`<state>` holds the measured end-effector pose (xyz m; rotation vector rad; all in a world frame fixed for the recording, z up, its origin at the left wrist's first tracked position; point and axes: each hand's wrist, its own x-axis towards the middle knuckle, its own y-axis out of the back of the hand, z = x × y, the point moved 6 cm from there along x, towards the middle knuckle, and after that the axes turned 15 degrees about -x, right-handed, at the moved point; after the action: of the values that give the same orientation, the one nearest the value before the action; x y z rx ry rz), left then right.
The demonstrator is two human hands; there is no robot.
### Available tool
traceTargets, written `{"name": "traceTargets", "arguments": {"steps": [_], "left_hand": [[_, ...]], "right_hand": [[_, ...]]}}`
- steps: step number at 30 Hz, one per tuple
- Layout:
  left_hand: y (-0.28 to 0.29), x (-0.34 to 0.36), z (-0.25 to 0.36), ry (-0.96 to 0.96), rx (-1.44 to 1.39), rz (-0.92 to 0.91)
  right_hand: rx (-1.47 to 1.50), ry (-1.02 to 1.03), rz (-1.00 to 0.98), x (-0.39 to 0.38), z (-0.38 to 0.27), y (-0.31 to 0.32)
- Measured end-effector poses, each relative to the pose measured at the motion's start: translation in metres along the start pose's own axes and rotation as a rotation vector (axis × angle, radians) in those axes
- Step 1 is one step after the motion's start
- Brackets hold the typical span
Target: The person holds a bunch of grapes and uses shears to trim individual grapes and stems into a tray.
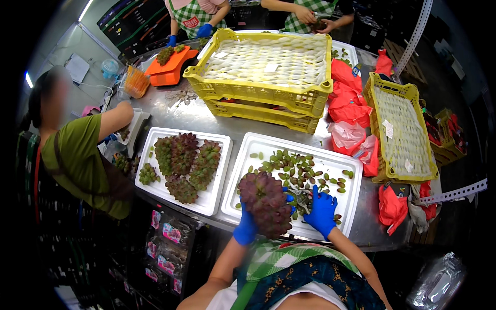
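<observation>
My left hand, in a blue glove, holds up a large bunch of purple-green elongated grapes, which hides part of its fingers. My right hand, also gloved in blue, grips metal scissors just right of the bunch. Both are over a white foam tray scattered with loose green and reddish grapes. To the left, a second white tray carries several bunches, some green and some reddish.
Yellow crates stand stacked behind the trays; another sits right, beside red bags. An orange scale holds grapes. A co-worker in olive works at left; two in checked aprons stand across the steel table. A perforated post rises right.
</observation>
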<state>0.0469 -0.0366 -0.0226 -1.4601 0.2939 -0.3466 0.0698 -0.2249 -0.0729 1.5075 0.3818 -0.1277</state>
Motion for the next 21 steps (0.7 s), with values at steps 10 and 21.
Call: {"name": "traceTargets", "arguments": {"steps": [10, 21], "left_hand": [[-0.019, 0.009, 0.006, -0.02, -0.074, -0.28], [-0.017, 0.004, 0.017, -0.245, 0.934, 0.186]], "right_hand": [[0.421, 0.395, 0.255, -0.049, 0.005, 0.167], [0.008, 0.54, 0.295, -0.064, -0.011, 0.211]]}}
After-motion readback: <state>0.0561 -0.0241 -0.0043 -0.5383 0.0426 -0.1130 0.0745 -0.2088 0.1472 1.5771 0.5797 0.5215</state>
